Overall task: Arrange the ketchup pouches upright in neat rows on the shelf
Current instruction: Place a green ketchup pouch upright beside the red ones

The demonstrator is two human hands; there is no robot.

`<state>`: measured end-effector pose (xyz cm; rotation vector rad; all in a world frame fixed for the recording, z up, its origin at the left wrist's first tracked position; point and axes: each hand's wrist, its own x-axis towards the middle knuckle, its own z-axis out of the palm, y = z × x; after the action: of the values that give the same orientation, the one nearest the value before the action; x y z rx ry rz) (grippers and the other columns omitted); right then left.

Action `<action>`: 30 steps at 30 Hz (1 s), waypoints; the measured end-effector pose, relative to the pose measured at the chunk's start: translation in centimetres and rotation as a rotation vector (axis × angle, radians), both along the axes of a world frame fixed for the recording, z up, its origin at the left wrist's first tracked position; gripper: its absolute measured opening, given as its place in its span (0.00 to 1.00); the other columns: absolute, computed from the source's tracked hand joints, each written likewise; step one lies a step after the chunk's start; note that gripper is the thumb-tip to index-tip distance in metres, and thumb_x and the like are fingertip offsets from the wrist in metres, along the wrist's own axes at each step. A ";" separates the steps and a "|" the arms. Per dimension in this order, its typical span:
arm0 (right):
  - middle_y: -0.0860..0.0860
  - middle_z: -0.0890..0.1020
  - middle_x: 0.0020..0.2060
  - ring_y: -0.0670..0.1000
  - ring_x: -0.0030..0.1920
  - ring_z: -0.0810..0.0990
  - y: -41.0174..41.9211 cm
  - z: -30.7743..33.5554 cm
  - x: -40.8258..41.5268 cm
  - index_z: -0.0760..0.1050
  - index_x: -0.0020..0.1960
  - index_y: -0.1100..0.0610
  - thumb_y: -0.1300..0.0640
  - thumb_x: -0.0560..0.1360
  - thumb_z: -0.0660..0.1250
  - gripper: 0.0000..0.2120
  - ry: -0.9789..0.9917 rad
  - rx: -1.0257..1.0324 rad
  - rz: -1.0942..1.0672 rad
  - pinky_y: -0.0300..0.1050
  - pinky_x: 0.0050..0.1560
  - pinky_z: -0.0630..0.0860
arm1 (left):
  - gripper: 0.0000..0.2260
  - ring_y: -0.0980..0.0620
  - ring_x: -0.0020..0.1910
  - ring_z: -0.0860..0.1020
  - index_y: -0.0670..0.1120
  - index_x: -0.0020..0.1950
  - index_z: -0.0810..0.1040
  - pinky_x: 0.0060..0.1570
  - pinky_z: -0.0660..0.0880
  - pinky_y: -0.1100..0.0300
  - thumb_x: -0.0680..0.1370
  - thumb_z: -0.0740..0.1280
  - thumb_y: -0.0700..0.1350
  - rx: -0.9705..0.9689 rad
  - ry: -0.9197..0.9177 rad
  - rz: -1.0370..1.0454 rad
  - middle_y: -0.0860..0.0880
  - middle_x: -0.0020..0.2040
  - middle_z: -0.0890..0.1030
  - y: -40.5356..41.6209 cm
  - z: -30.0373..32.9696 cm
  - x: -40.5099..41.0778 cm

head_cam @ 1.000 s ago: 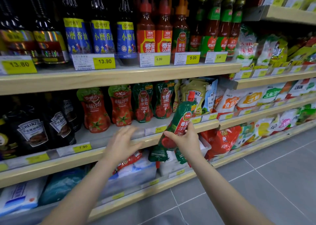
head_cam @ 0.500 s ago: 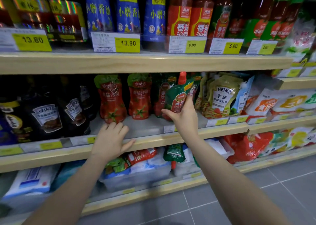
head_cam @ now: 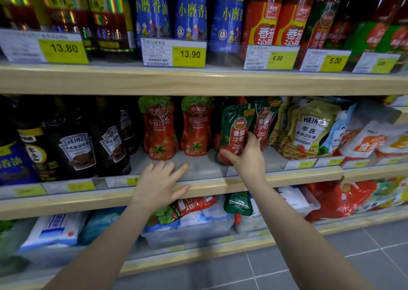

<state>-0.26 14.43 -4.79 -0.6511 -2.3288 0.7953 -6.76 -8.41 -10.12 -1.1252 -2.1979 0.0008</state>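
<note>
**Bare arms, nothing worn**

Two forearms rise from the bottom of the frame, both uncovered to the lower edge. The left hand (head_cam: 157, 185) and right hand (head_cam: 248, 157) carry no gloves, rings, watch or bands.

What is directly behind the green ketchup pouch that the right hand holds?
Behind the green ketchup pouch gripped by the right hand stands another matching pouch. Anything further back is hidden in shadow.
</note>
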 end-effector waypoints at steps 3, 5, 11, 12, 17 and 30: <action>0.58 0.72 0.60 0.61 0.57 0.74 0.0 -0.5 0.8 0.61 0.66 0.59 0.50 0.64 0.76 0.38 0.016 0.028 0.009 0.55 0.49 0.74 | 0.25 0.44 0.36 0.74 0.47 0.64 0.75 0.35 0.68 0.55 0.76 0.54 0.61 0.001 0.006 -0.001 0.45 0.39 0.75 0.0 0.1 0.1; 0.58 0.73 0.59 0.62 0.55 0.76 -0.1 -0.6 0.6 0.61 0.63 0.59 0.53 0.66 0.75 0.33 0.007 0.020 0.001 0.52 0.46 0.73 | 0.25 0.44 0.36 0.74 0.47 0.63 0.76 0.34 0.68 0.55 0.76 0.54 0.61 0.000 0.013 0.001 0.45 0.39 0.76 0.0 0.1 0.0; 0.60 0.72 0.58 0.66 0.52 0.76 -0.3 -0.2 -1.4 0.63 0.59 0.63 0.56 0.68 0.74 0.28 -0.024 0.010 -0.070 0.52 0.41 0.70 | 0.25 0.45 0.35 0.73 0.47 0.63 0.76 0.33 0.66 0.55 0.76 0.55 0.61 0.010 0.025 -0.007 0.47 0.37 0.74 0.1 0.0 -0.2; 0.61 0.72 0.58 0.66 0.51 0.77 -0.3 -0.2 -1.8 0.63 0.60 0.64 0.56 0.68 0.74 0.28 -0.023 0.018 -0.066 0.51 0.40 0.69 | 0.25 0.45 0.35 0.73 0.48 0.63 0.76 0.33 0.66 0.55 0.76 0.55 0.61 0.010 0.032 0.000 0.47 0.37 0.74 0.1 -0.1 -0.1; 0.61 0.71 0.60 0.65 0.52 0.77 -0.2 0.0 -3.6 0.62 0.63 0.64 0.57 0.70 0.73 0.29 -0.056 0.016 -0.067 0.54 0.43 0.74 | 0.25 0.45 0.34 0.73 0.48 0.63 0.76 0.33 0.66 0.55 0.75 0.56 0.62 0.010 0.039 0.008 0.47 0.37 0.74 0.0 -0.3 -0.2; 0.60 0.70 0.54 0.56 0.41 0.74 0.7 -0.6 -2.4 0.71 0.56 0.60 0.62 0.71 0.70 0.15 -0.010 0.074 0.181 0.46 0.43 0.73 | 0.24 0.45 0.34 0.74 0.47 0.62 0.76 0.33 0.68 0.54 0.75 0.56 0.61 0.027 0.020 -0.004 0.47 0.37 0.75 0.0 -0.2 0.0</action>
<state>-2.71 15.15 -5.44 -0.4175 -2.4389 0.7820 -6.74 -8.44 -10.29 -1.1107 -2.1717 -0.0189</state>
